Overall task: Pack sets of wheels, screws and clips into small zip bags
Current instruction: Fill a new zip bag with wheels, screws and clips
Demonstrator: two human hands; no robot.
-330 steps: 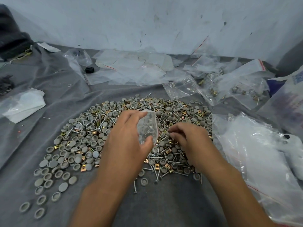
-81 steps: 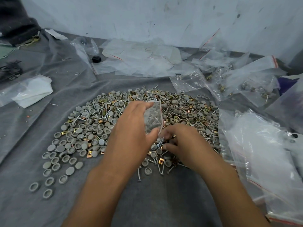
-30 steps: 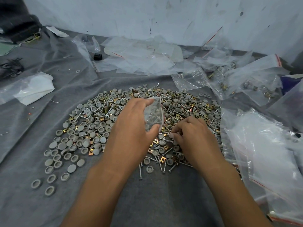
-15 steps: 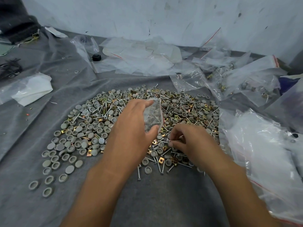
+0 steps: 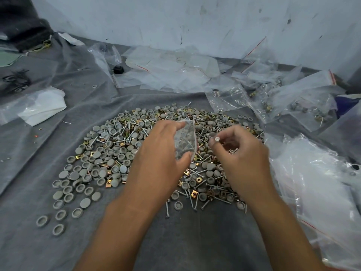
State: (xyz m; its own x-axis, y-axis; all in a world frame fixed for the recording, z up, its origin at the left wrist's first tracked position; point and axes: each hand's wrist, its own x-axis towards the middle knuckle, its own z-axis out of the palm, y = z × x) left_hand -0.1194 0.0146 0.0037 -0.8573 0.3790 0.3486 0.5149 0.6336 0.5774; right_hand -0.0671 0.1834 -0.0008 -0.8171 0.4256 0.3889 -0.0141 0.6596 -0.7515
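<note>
Over the middle of the grey cloth (image 5: 39,145), our left hand (image 5: 160,159) grips a part-filled zip bag (image 5: 185,141), our right hand (image 5: 240,153) pinches a screw (image 5: 216,139) beside it, several bags (image 5: 297,100) already packed at the far right, a big pile (image 5: 121,151) remaining.

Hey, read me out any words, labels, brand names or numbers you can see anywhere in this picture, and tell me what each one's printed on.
No readable text anywhere in this view.
Small zip bag in the left hand: clear plastic, no print visible.
Zip bags at the back right: only red seal stripes, no lettering.
White wall: dark scuffs and marks, not writing.
Blue and white package at the right edge: mostly hidden, nothing legible.
</note>
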